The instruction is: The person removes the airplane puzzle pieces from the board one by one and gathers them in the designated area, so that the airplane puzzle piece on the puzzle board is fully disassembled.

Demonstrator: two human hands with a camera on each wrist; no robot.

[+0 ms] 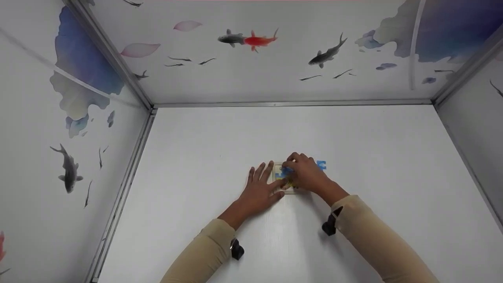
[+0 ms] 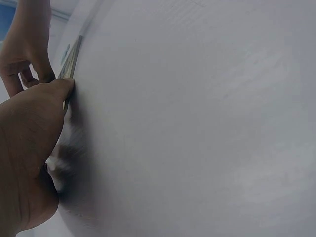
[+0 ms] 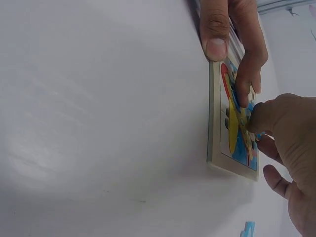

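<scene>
A small jigsaw puzzle in a pale wooden frame (image 3: pixel 213 143) lies on the white table, its picture showing blue, yellow and red. My left hand (image 1: pixel 261 192) is at its left side, several fingers stretched out. In the right wrist view, the left thumb (image 3: pixel 216 47) presses the frame's near edge and another finger touches the picture. Above the puzzle, my right hand (image 1: pixel 310 173) has its fingers bent, pinching a puzzle piece (image 1: pixel 287 171) mostly hidden by the fingertips. A loose blue puzzle piece (image 1: pixel 322 164) lies beyond the right hand.
The white tabletop (image 1: pixel 204 137) stretches around the puzzle. White panels with painted fish and petals stand at the back (image 1: pixel 283 78), left and right, joined by metal rails. Black wrist devices (image 1: pixel 237 249) hang at both sleeve cuffs.
</scene>
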